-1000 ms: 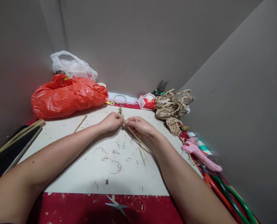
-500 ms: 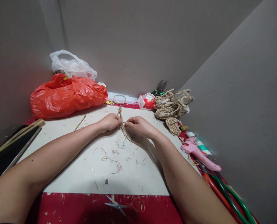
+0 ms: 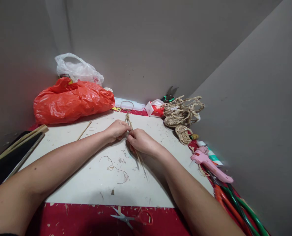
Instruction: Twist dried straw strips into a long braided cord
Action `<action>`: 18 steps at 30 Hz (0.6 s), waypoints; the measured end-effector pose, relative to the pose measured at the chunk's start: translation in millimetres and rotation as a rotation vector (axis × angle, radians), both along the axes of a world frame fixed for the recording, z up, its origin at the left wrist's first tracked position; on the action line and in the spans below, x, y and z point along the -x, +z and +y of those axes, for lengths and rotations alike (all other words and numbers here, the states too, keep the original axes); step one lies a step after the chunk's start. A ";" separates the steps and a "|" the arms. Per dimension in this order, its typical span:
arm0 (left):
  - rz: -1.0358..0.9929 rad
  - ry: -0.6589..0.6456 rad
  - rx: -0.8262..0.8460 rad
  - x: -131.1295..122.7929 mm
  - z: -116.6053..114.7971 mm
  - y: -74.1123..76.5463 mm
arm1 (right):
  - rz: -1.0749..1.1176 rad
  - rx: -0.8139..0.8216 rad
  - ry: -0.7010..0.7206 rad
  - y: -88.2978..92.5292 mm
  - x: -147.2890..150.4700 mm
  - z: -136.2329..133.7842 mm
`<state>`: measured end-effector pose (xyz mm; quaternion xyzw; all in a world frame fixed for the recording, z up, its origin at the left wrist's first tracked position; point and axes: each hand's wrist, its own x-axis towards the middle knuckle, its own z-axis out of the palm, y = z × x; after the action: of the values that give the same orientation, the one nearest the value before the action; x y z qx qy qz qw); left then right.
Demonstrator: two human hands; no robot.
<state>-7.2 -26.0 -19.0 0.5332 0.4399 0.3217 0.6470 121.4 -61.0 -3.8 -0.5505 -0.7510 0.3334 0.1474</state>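
A small bundle of straw-coloured strands (image 3: pixel 128 118) rises above the white board, knotted or braided at its top. My left hand (image 3: pixel 118 130) pinches the bundle from the left. Close against it, my right hand (image 3: pixel 139 140) is closed on the same strands, just below and to the right. Loose strand ends trail from under the right hand toward the lower right. The fingertips of both hands nearly touch, and part of the bundle is hidden between them.
Around the white board (image 3: pixel 69 183) lie an orange bag (image 3: pixel 74 101), coiled braided cord (image 3: pixel 176 114), a red tissue pack (image 3: pixel 157 109), a pink glue gun (image 3: pixel 213 167), scissors (image 3: pixel 126 218) and a dark tablet-like slab (image 3: pixel 15 157). A thin wire (image 3: pixel 113 167) rests nearer me.
My right hand has moved left and slightly down, closing up to my left hand. The loose strand ends now hang further right. The view has shifted slightly.
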 end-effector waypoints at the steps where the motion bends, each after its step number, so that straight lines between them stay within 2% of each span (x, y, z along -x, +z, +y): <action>1: -0.008 -0.005 0.000 0.0 -0.1 0.6 | -0.014 0.024 0.041 4.6 -1.0 -2.4; 4: -0.011 -0.008 -0.010 0.4 -0.2 3.3 | -0.015 0.210 0.223 22.4 -10.2 -6.6; 5: -0.010 -0.006 -0.009 0.7 -0.3 4.4 | 0.008 0.239 0.227 27.5 -14.6 -5.8; 6: -0.008 -0.005 -0.002 1.1 -0.3 5.5 | 0.047 0.205 0.166 30.9 -18.9 -3.7; 9: -0.013 -0.018 0.030 2.3 -0.5 7.7 | 0.201 -0.098 -0.207 28.9 -26.4 7.6; 11: -0.035 -0.034 0.046 2.6 -0.3 7.3 | 0.283 -0.147 -0.315 19.1 -24.6 14.7; 15: -0.062 -0.045 0.030 1.8 0.7 2.6 | 0.470 0.261 -0.217 -0.1 -14.6 19.3; 18: -0.034 -0.045 -0.008 1.0 1.4 -0.4 | 0.525 0.376 -0.216 -4.1 -14.2 20.3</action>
<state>-8.2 -24.7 -19.4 0.5400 0.4156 0.3178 0.6593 135.6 -40.7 -7.9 -0.5397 -0.5504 0.5787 0.2661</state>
